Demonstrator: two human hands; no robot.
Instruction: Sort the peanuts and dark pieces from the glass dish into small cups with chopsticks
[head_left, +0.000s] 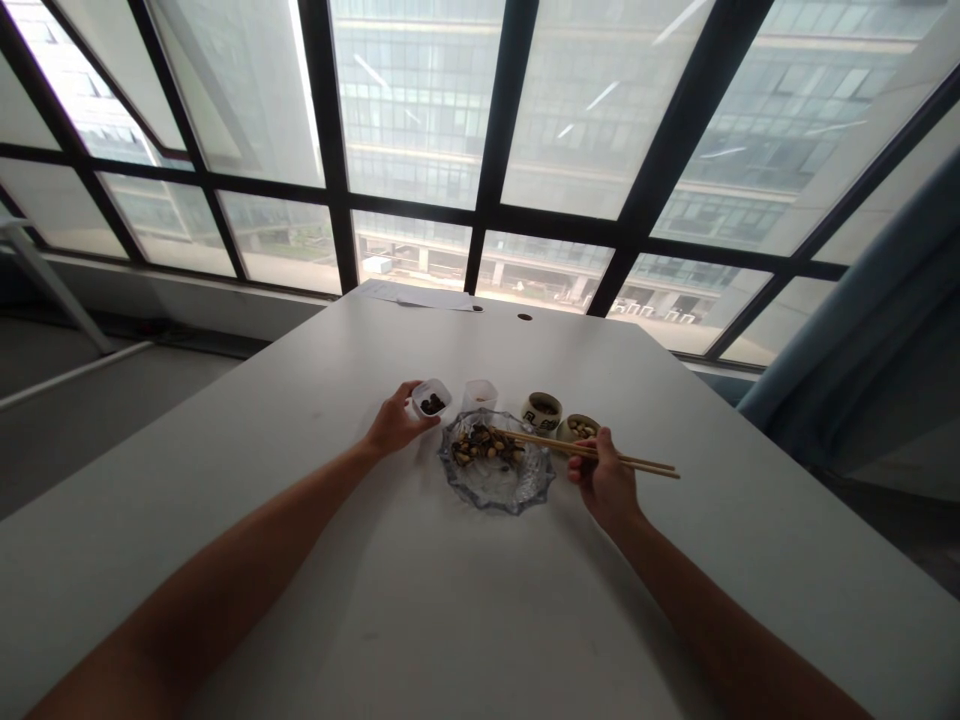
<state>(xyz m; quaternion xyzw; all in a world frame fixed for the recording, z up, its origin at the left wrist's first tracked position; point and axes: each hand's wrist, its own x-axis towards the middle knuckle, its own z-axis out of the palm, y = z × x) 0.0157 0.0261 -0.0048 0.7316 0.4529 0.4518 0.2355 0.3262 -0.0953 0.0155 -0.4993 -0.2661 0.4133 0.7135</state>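
Note:
My left hand (397, 420) is closed around a small white plastic container (421, 391) tilted toward me, with dark pieces (433, 404) inside. In my right hand (606, 482) is a pair of wooden chopsticks (630, 462), their tips over a scalloped clear glass dish (495, 496). A mix of dark and pale yellowish pieces (480, 447) lies in the dish's left and far part; whether the tips grip a piece I cannot tell. Close to my right fingers stands a cup of pale pieces (581, 428), partly hidden by the chopsticks.
Behind the dish stand a second translucent container (480, 393) and a pale cup with dark characters (541, 410). Papers (420, 296) lie at the far edge of the white table (465, 610), near two dark round holes. Framed windows rise beyond; a blue curtain (862, 310) hangs at right.

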